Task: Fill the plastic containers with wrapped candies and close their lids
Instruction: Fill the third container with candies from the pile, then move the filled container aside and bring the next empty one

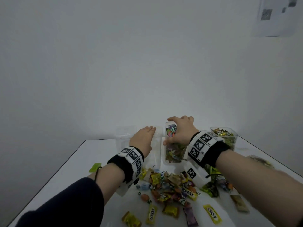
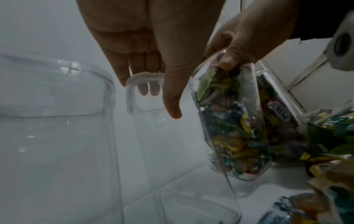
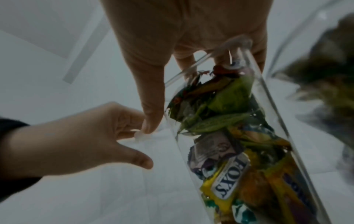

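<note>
White table (image 1: 68, 163) against plain white wall (image 1: 114, 63).
Right hand (image 1: 180, 130) clamps tilted candy-filled container (image 1: 172, 151); left hand (image 1: 144, 138), fingers straight, touches empty container (image 1: 155, 149) beside it; loose candies (image 1: 168, 189) nearer.

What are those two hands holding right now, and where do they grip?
The right hand grips the candy-filled container at its open top rim. The left hand rests straight fingers on the empty container beside it, gripping nothing.

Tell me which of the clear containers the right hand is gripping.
The middle candy-filled container, gripped at its rim by the right hand; the empty container is under the left hand.
</note>
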### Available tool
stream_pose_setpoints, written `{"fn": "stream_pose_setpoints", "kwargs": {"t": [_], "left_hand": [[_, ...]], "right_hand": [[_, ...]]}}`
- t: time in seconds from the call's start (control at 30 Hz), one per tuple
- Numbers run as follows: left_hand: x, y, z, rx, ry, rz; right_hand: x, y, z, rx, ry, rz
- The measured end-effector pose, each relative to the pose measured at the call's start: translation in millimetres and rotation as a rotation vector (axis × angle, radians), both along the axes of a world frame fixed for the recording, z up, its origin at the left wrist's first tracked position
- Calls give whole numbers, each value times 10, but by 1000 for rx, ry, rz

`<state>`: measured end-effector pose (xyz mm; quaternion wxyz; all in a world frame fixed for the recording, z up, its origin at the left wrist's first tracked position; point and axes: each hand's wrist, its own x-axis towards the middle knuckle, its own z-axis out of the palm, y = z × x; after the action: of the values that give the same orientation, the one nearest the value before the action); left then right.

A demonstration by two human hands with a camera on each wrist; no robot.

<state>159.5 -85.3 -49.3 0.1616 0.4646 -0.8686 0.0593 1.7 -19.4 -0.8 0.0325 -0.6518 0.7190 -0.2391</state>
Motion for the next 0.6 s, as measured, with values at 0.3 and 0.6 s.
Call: {"fn": "stream_pose_setpoints", "kwargs": {"t": [0.3,0.6], "left_hand": [[-171,-226,9,-141,28,44],[-171,-64,39,-206,-44,66]], "right_hand": [[-43,-401,-252,71,95,-40],[-58,-407,-178,190,186,-9]]}}
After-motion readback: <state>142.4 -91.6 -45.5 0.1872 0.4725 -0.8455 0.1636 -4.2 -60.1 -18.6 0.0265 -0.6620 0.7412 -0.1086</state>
